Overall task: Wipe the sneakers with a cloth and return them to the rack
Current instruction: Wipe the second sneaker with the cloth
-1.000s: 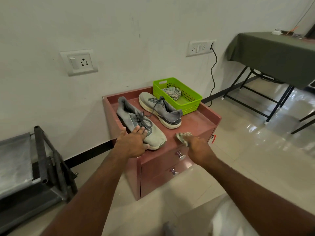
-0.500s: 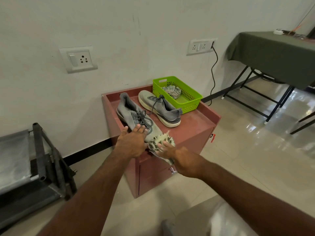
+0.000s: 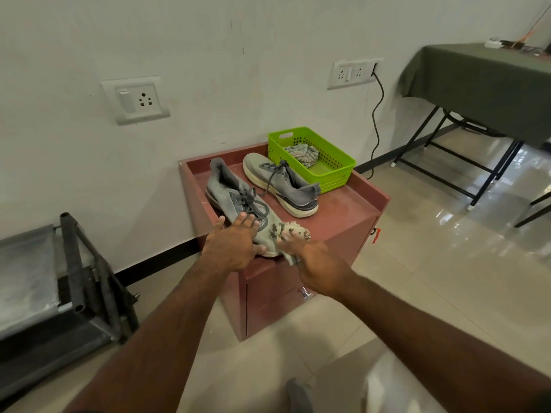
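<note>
Two grey sneakers lie on top of a reddish-brown drawer cabinet. The near sneaker points its toe at me; my left hand presses flat on its toe and laces, fingers spread. My right hand holds a pale fringed cloth against the right side of that toe. The far sneaker lies behind it, heel towards the right, untouched. The dark metal shoe rack with grey shelves stands on the floor at the left.
A lime-green plastic basket with a striped rag sits at the back right of the cabinet top. A green-draped folding table stands at the right. A black cable hangs from the wall socket. Shiny tiled floor lies all around.
My right hand came in from the cabinet's front right edge with the cloth and now rubs it on the near sneaker's toe. My left hand stays on that sneaker.
</note>
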`<act>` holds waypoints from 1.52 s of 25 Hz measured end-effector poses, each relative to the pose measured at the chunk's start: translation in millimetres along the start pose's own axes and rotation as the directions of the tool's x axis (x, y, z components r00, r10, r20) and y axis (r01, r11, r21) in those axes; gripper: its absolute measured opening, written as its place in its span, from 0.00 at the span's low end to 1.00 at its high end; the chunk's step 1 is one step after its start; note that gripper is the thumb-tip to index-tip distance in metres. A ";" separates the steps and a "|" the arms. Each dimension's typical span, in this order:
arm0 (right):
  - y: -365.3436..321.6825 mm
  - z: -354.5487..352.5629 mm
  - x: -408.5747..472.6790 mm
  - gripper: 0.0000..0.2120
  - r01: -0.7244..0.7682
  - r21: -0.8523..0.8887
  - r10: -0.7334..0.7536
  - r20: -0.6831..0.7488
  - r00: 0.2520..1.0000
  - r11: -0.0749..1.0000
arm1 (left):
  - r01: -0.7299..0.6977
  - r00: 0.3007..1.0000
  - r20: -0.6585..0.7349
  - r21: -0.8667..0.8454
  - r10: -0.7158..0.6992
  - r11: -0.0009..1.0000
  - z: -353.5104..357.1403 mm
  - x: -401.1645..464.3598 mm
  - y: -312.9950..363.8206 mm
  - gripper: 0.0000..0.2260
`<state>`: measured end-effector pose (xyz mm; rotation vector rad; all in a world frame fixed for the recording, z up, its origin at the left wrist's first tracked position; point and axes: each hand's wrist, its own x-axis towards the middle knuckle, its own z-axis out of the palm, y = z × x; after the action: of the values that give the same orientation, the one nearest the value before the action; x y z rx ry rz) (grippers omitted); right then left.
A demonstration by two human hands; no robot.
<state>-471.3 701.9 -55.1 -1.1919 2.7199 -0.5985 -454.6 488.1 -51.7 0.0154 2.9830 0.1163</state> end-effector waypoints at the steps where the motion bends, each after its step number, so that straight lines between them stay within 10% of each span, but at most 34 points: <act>1: 3.2 -6.4 -10.8 0.30 0.087 -0.005 -0.086 0.083 0.993 0.996 | -0.003 1.000 0.000 0.000 0.003 1.000 0.6 0.3 -0.3 0.32; 3: 9.2 -22.8 -28.6 0.24 0.130 0.045 -0.136 0.174 0.975 0.991 | 0.005 1.000 -0.003 -0.008 -0.005 1.000 0.3 1.2 -0.3 0.32; 8: 14.7 -34.1 5.6 0.25 -0.282 0.222 0.348 -0.367 0.863 0.934 | 0.005 1.000 0.005 -0.014 -0.005 1.000 4.5 3.6 -0.3 0.32; 12: -23.8 -16.9 22.2 0.26 -0.148 0.259 0.162 -0.036 0.986 0.954 | 0.005 1.000 -0.017 -0.009 -0.005 1.000 3.5 2.9 2.3 0.34; 15: -21.9 -22.1 26.9 0.23 -0.153 0.418 0.238 -0.160 0.958 0.895 | -0.008 1.000 -0.015 -0.079 0.007 0.997 0.2 1.8 2.1 0.33; 18: -7.6 -20.5 28.8 0.27 -0.058 0.227 0.128 -0.304 0.944 0.972 | -0.067 0.983 -0.179 -0.485 -0.024 0.872 -14.9 3.0 -4.6 0.24; 21: -7.5 -16.1 35.0 0.27 0.045 0.108 -0.032 -0.118 0.992 0.993 | -0.060 0.851 -0.407 -0.704 -0.332 0.708 -31.3 6.2 -20.7 0.16; 26: 15.3 -3.4 43.3 0.31 0.088 0.049 -0.085 -0.049 0.995 0.995 | 0.111 0.906 -0.285 -0.553 -0.312 0.826 -13.6 25.1 -42.1 0.27; 32: 24.1 -26.0 35.4 0.17 -0.163 0.025 0.164 -0.045 0.986 0.986 | 0.085 0.889 -0.366 -0.457 -0.274 0.886 -26.0 32.8 -38.3 0.15; 35: 16.4 -36.0 25.6 0.22 -0.295 0.045 0.298 -0.202 0.933 0.954 | 0.026 0.902 -0.349 -0.542 -0.254 0.840 -23.4 33.6 -27.0 0.14; 38: -10.2 -28.3 33.8 0.26 0.058 0.076 -0.006 -0.555 0.832 0.995 | 0.005 0.939 -0.282 -0.561 -0.197 0.828 -24.0 23.8 -12.0 0.07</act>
<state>-494.8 679.9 -23.3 -1.1888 3.0829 -1.2333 -481.9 474.7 -32.7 -0.2580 3.1319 1.0684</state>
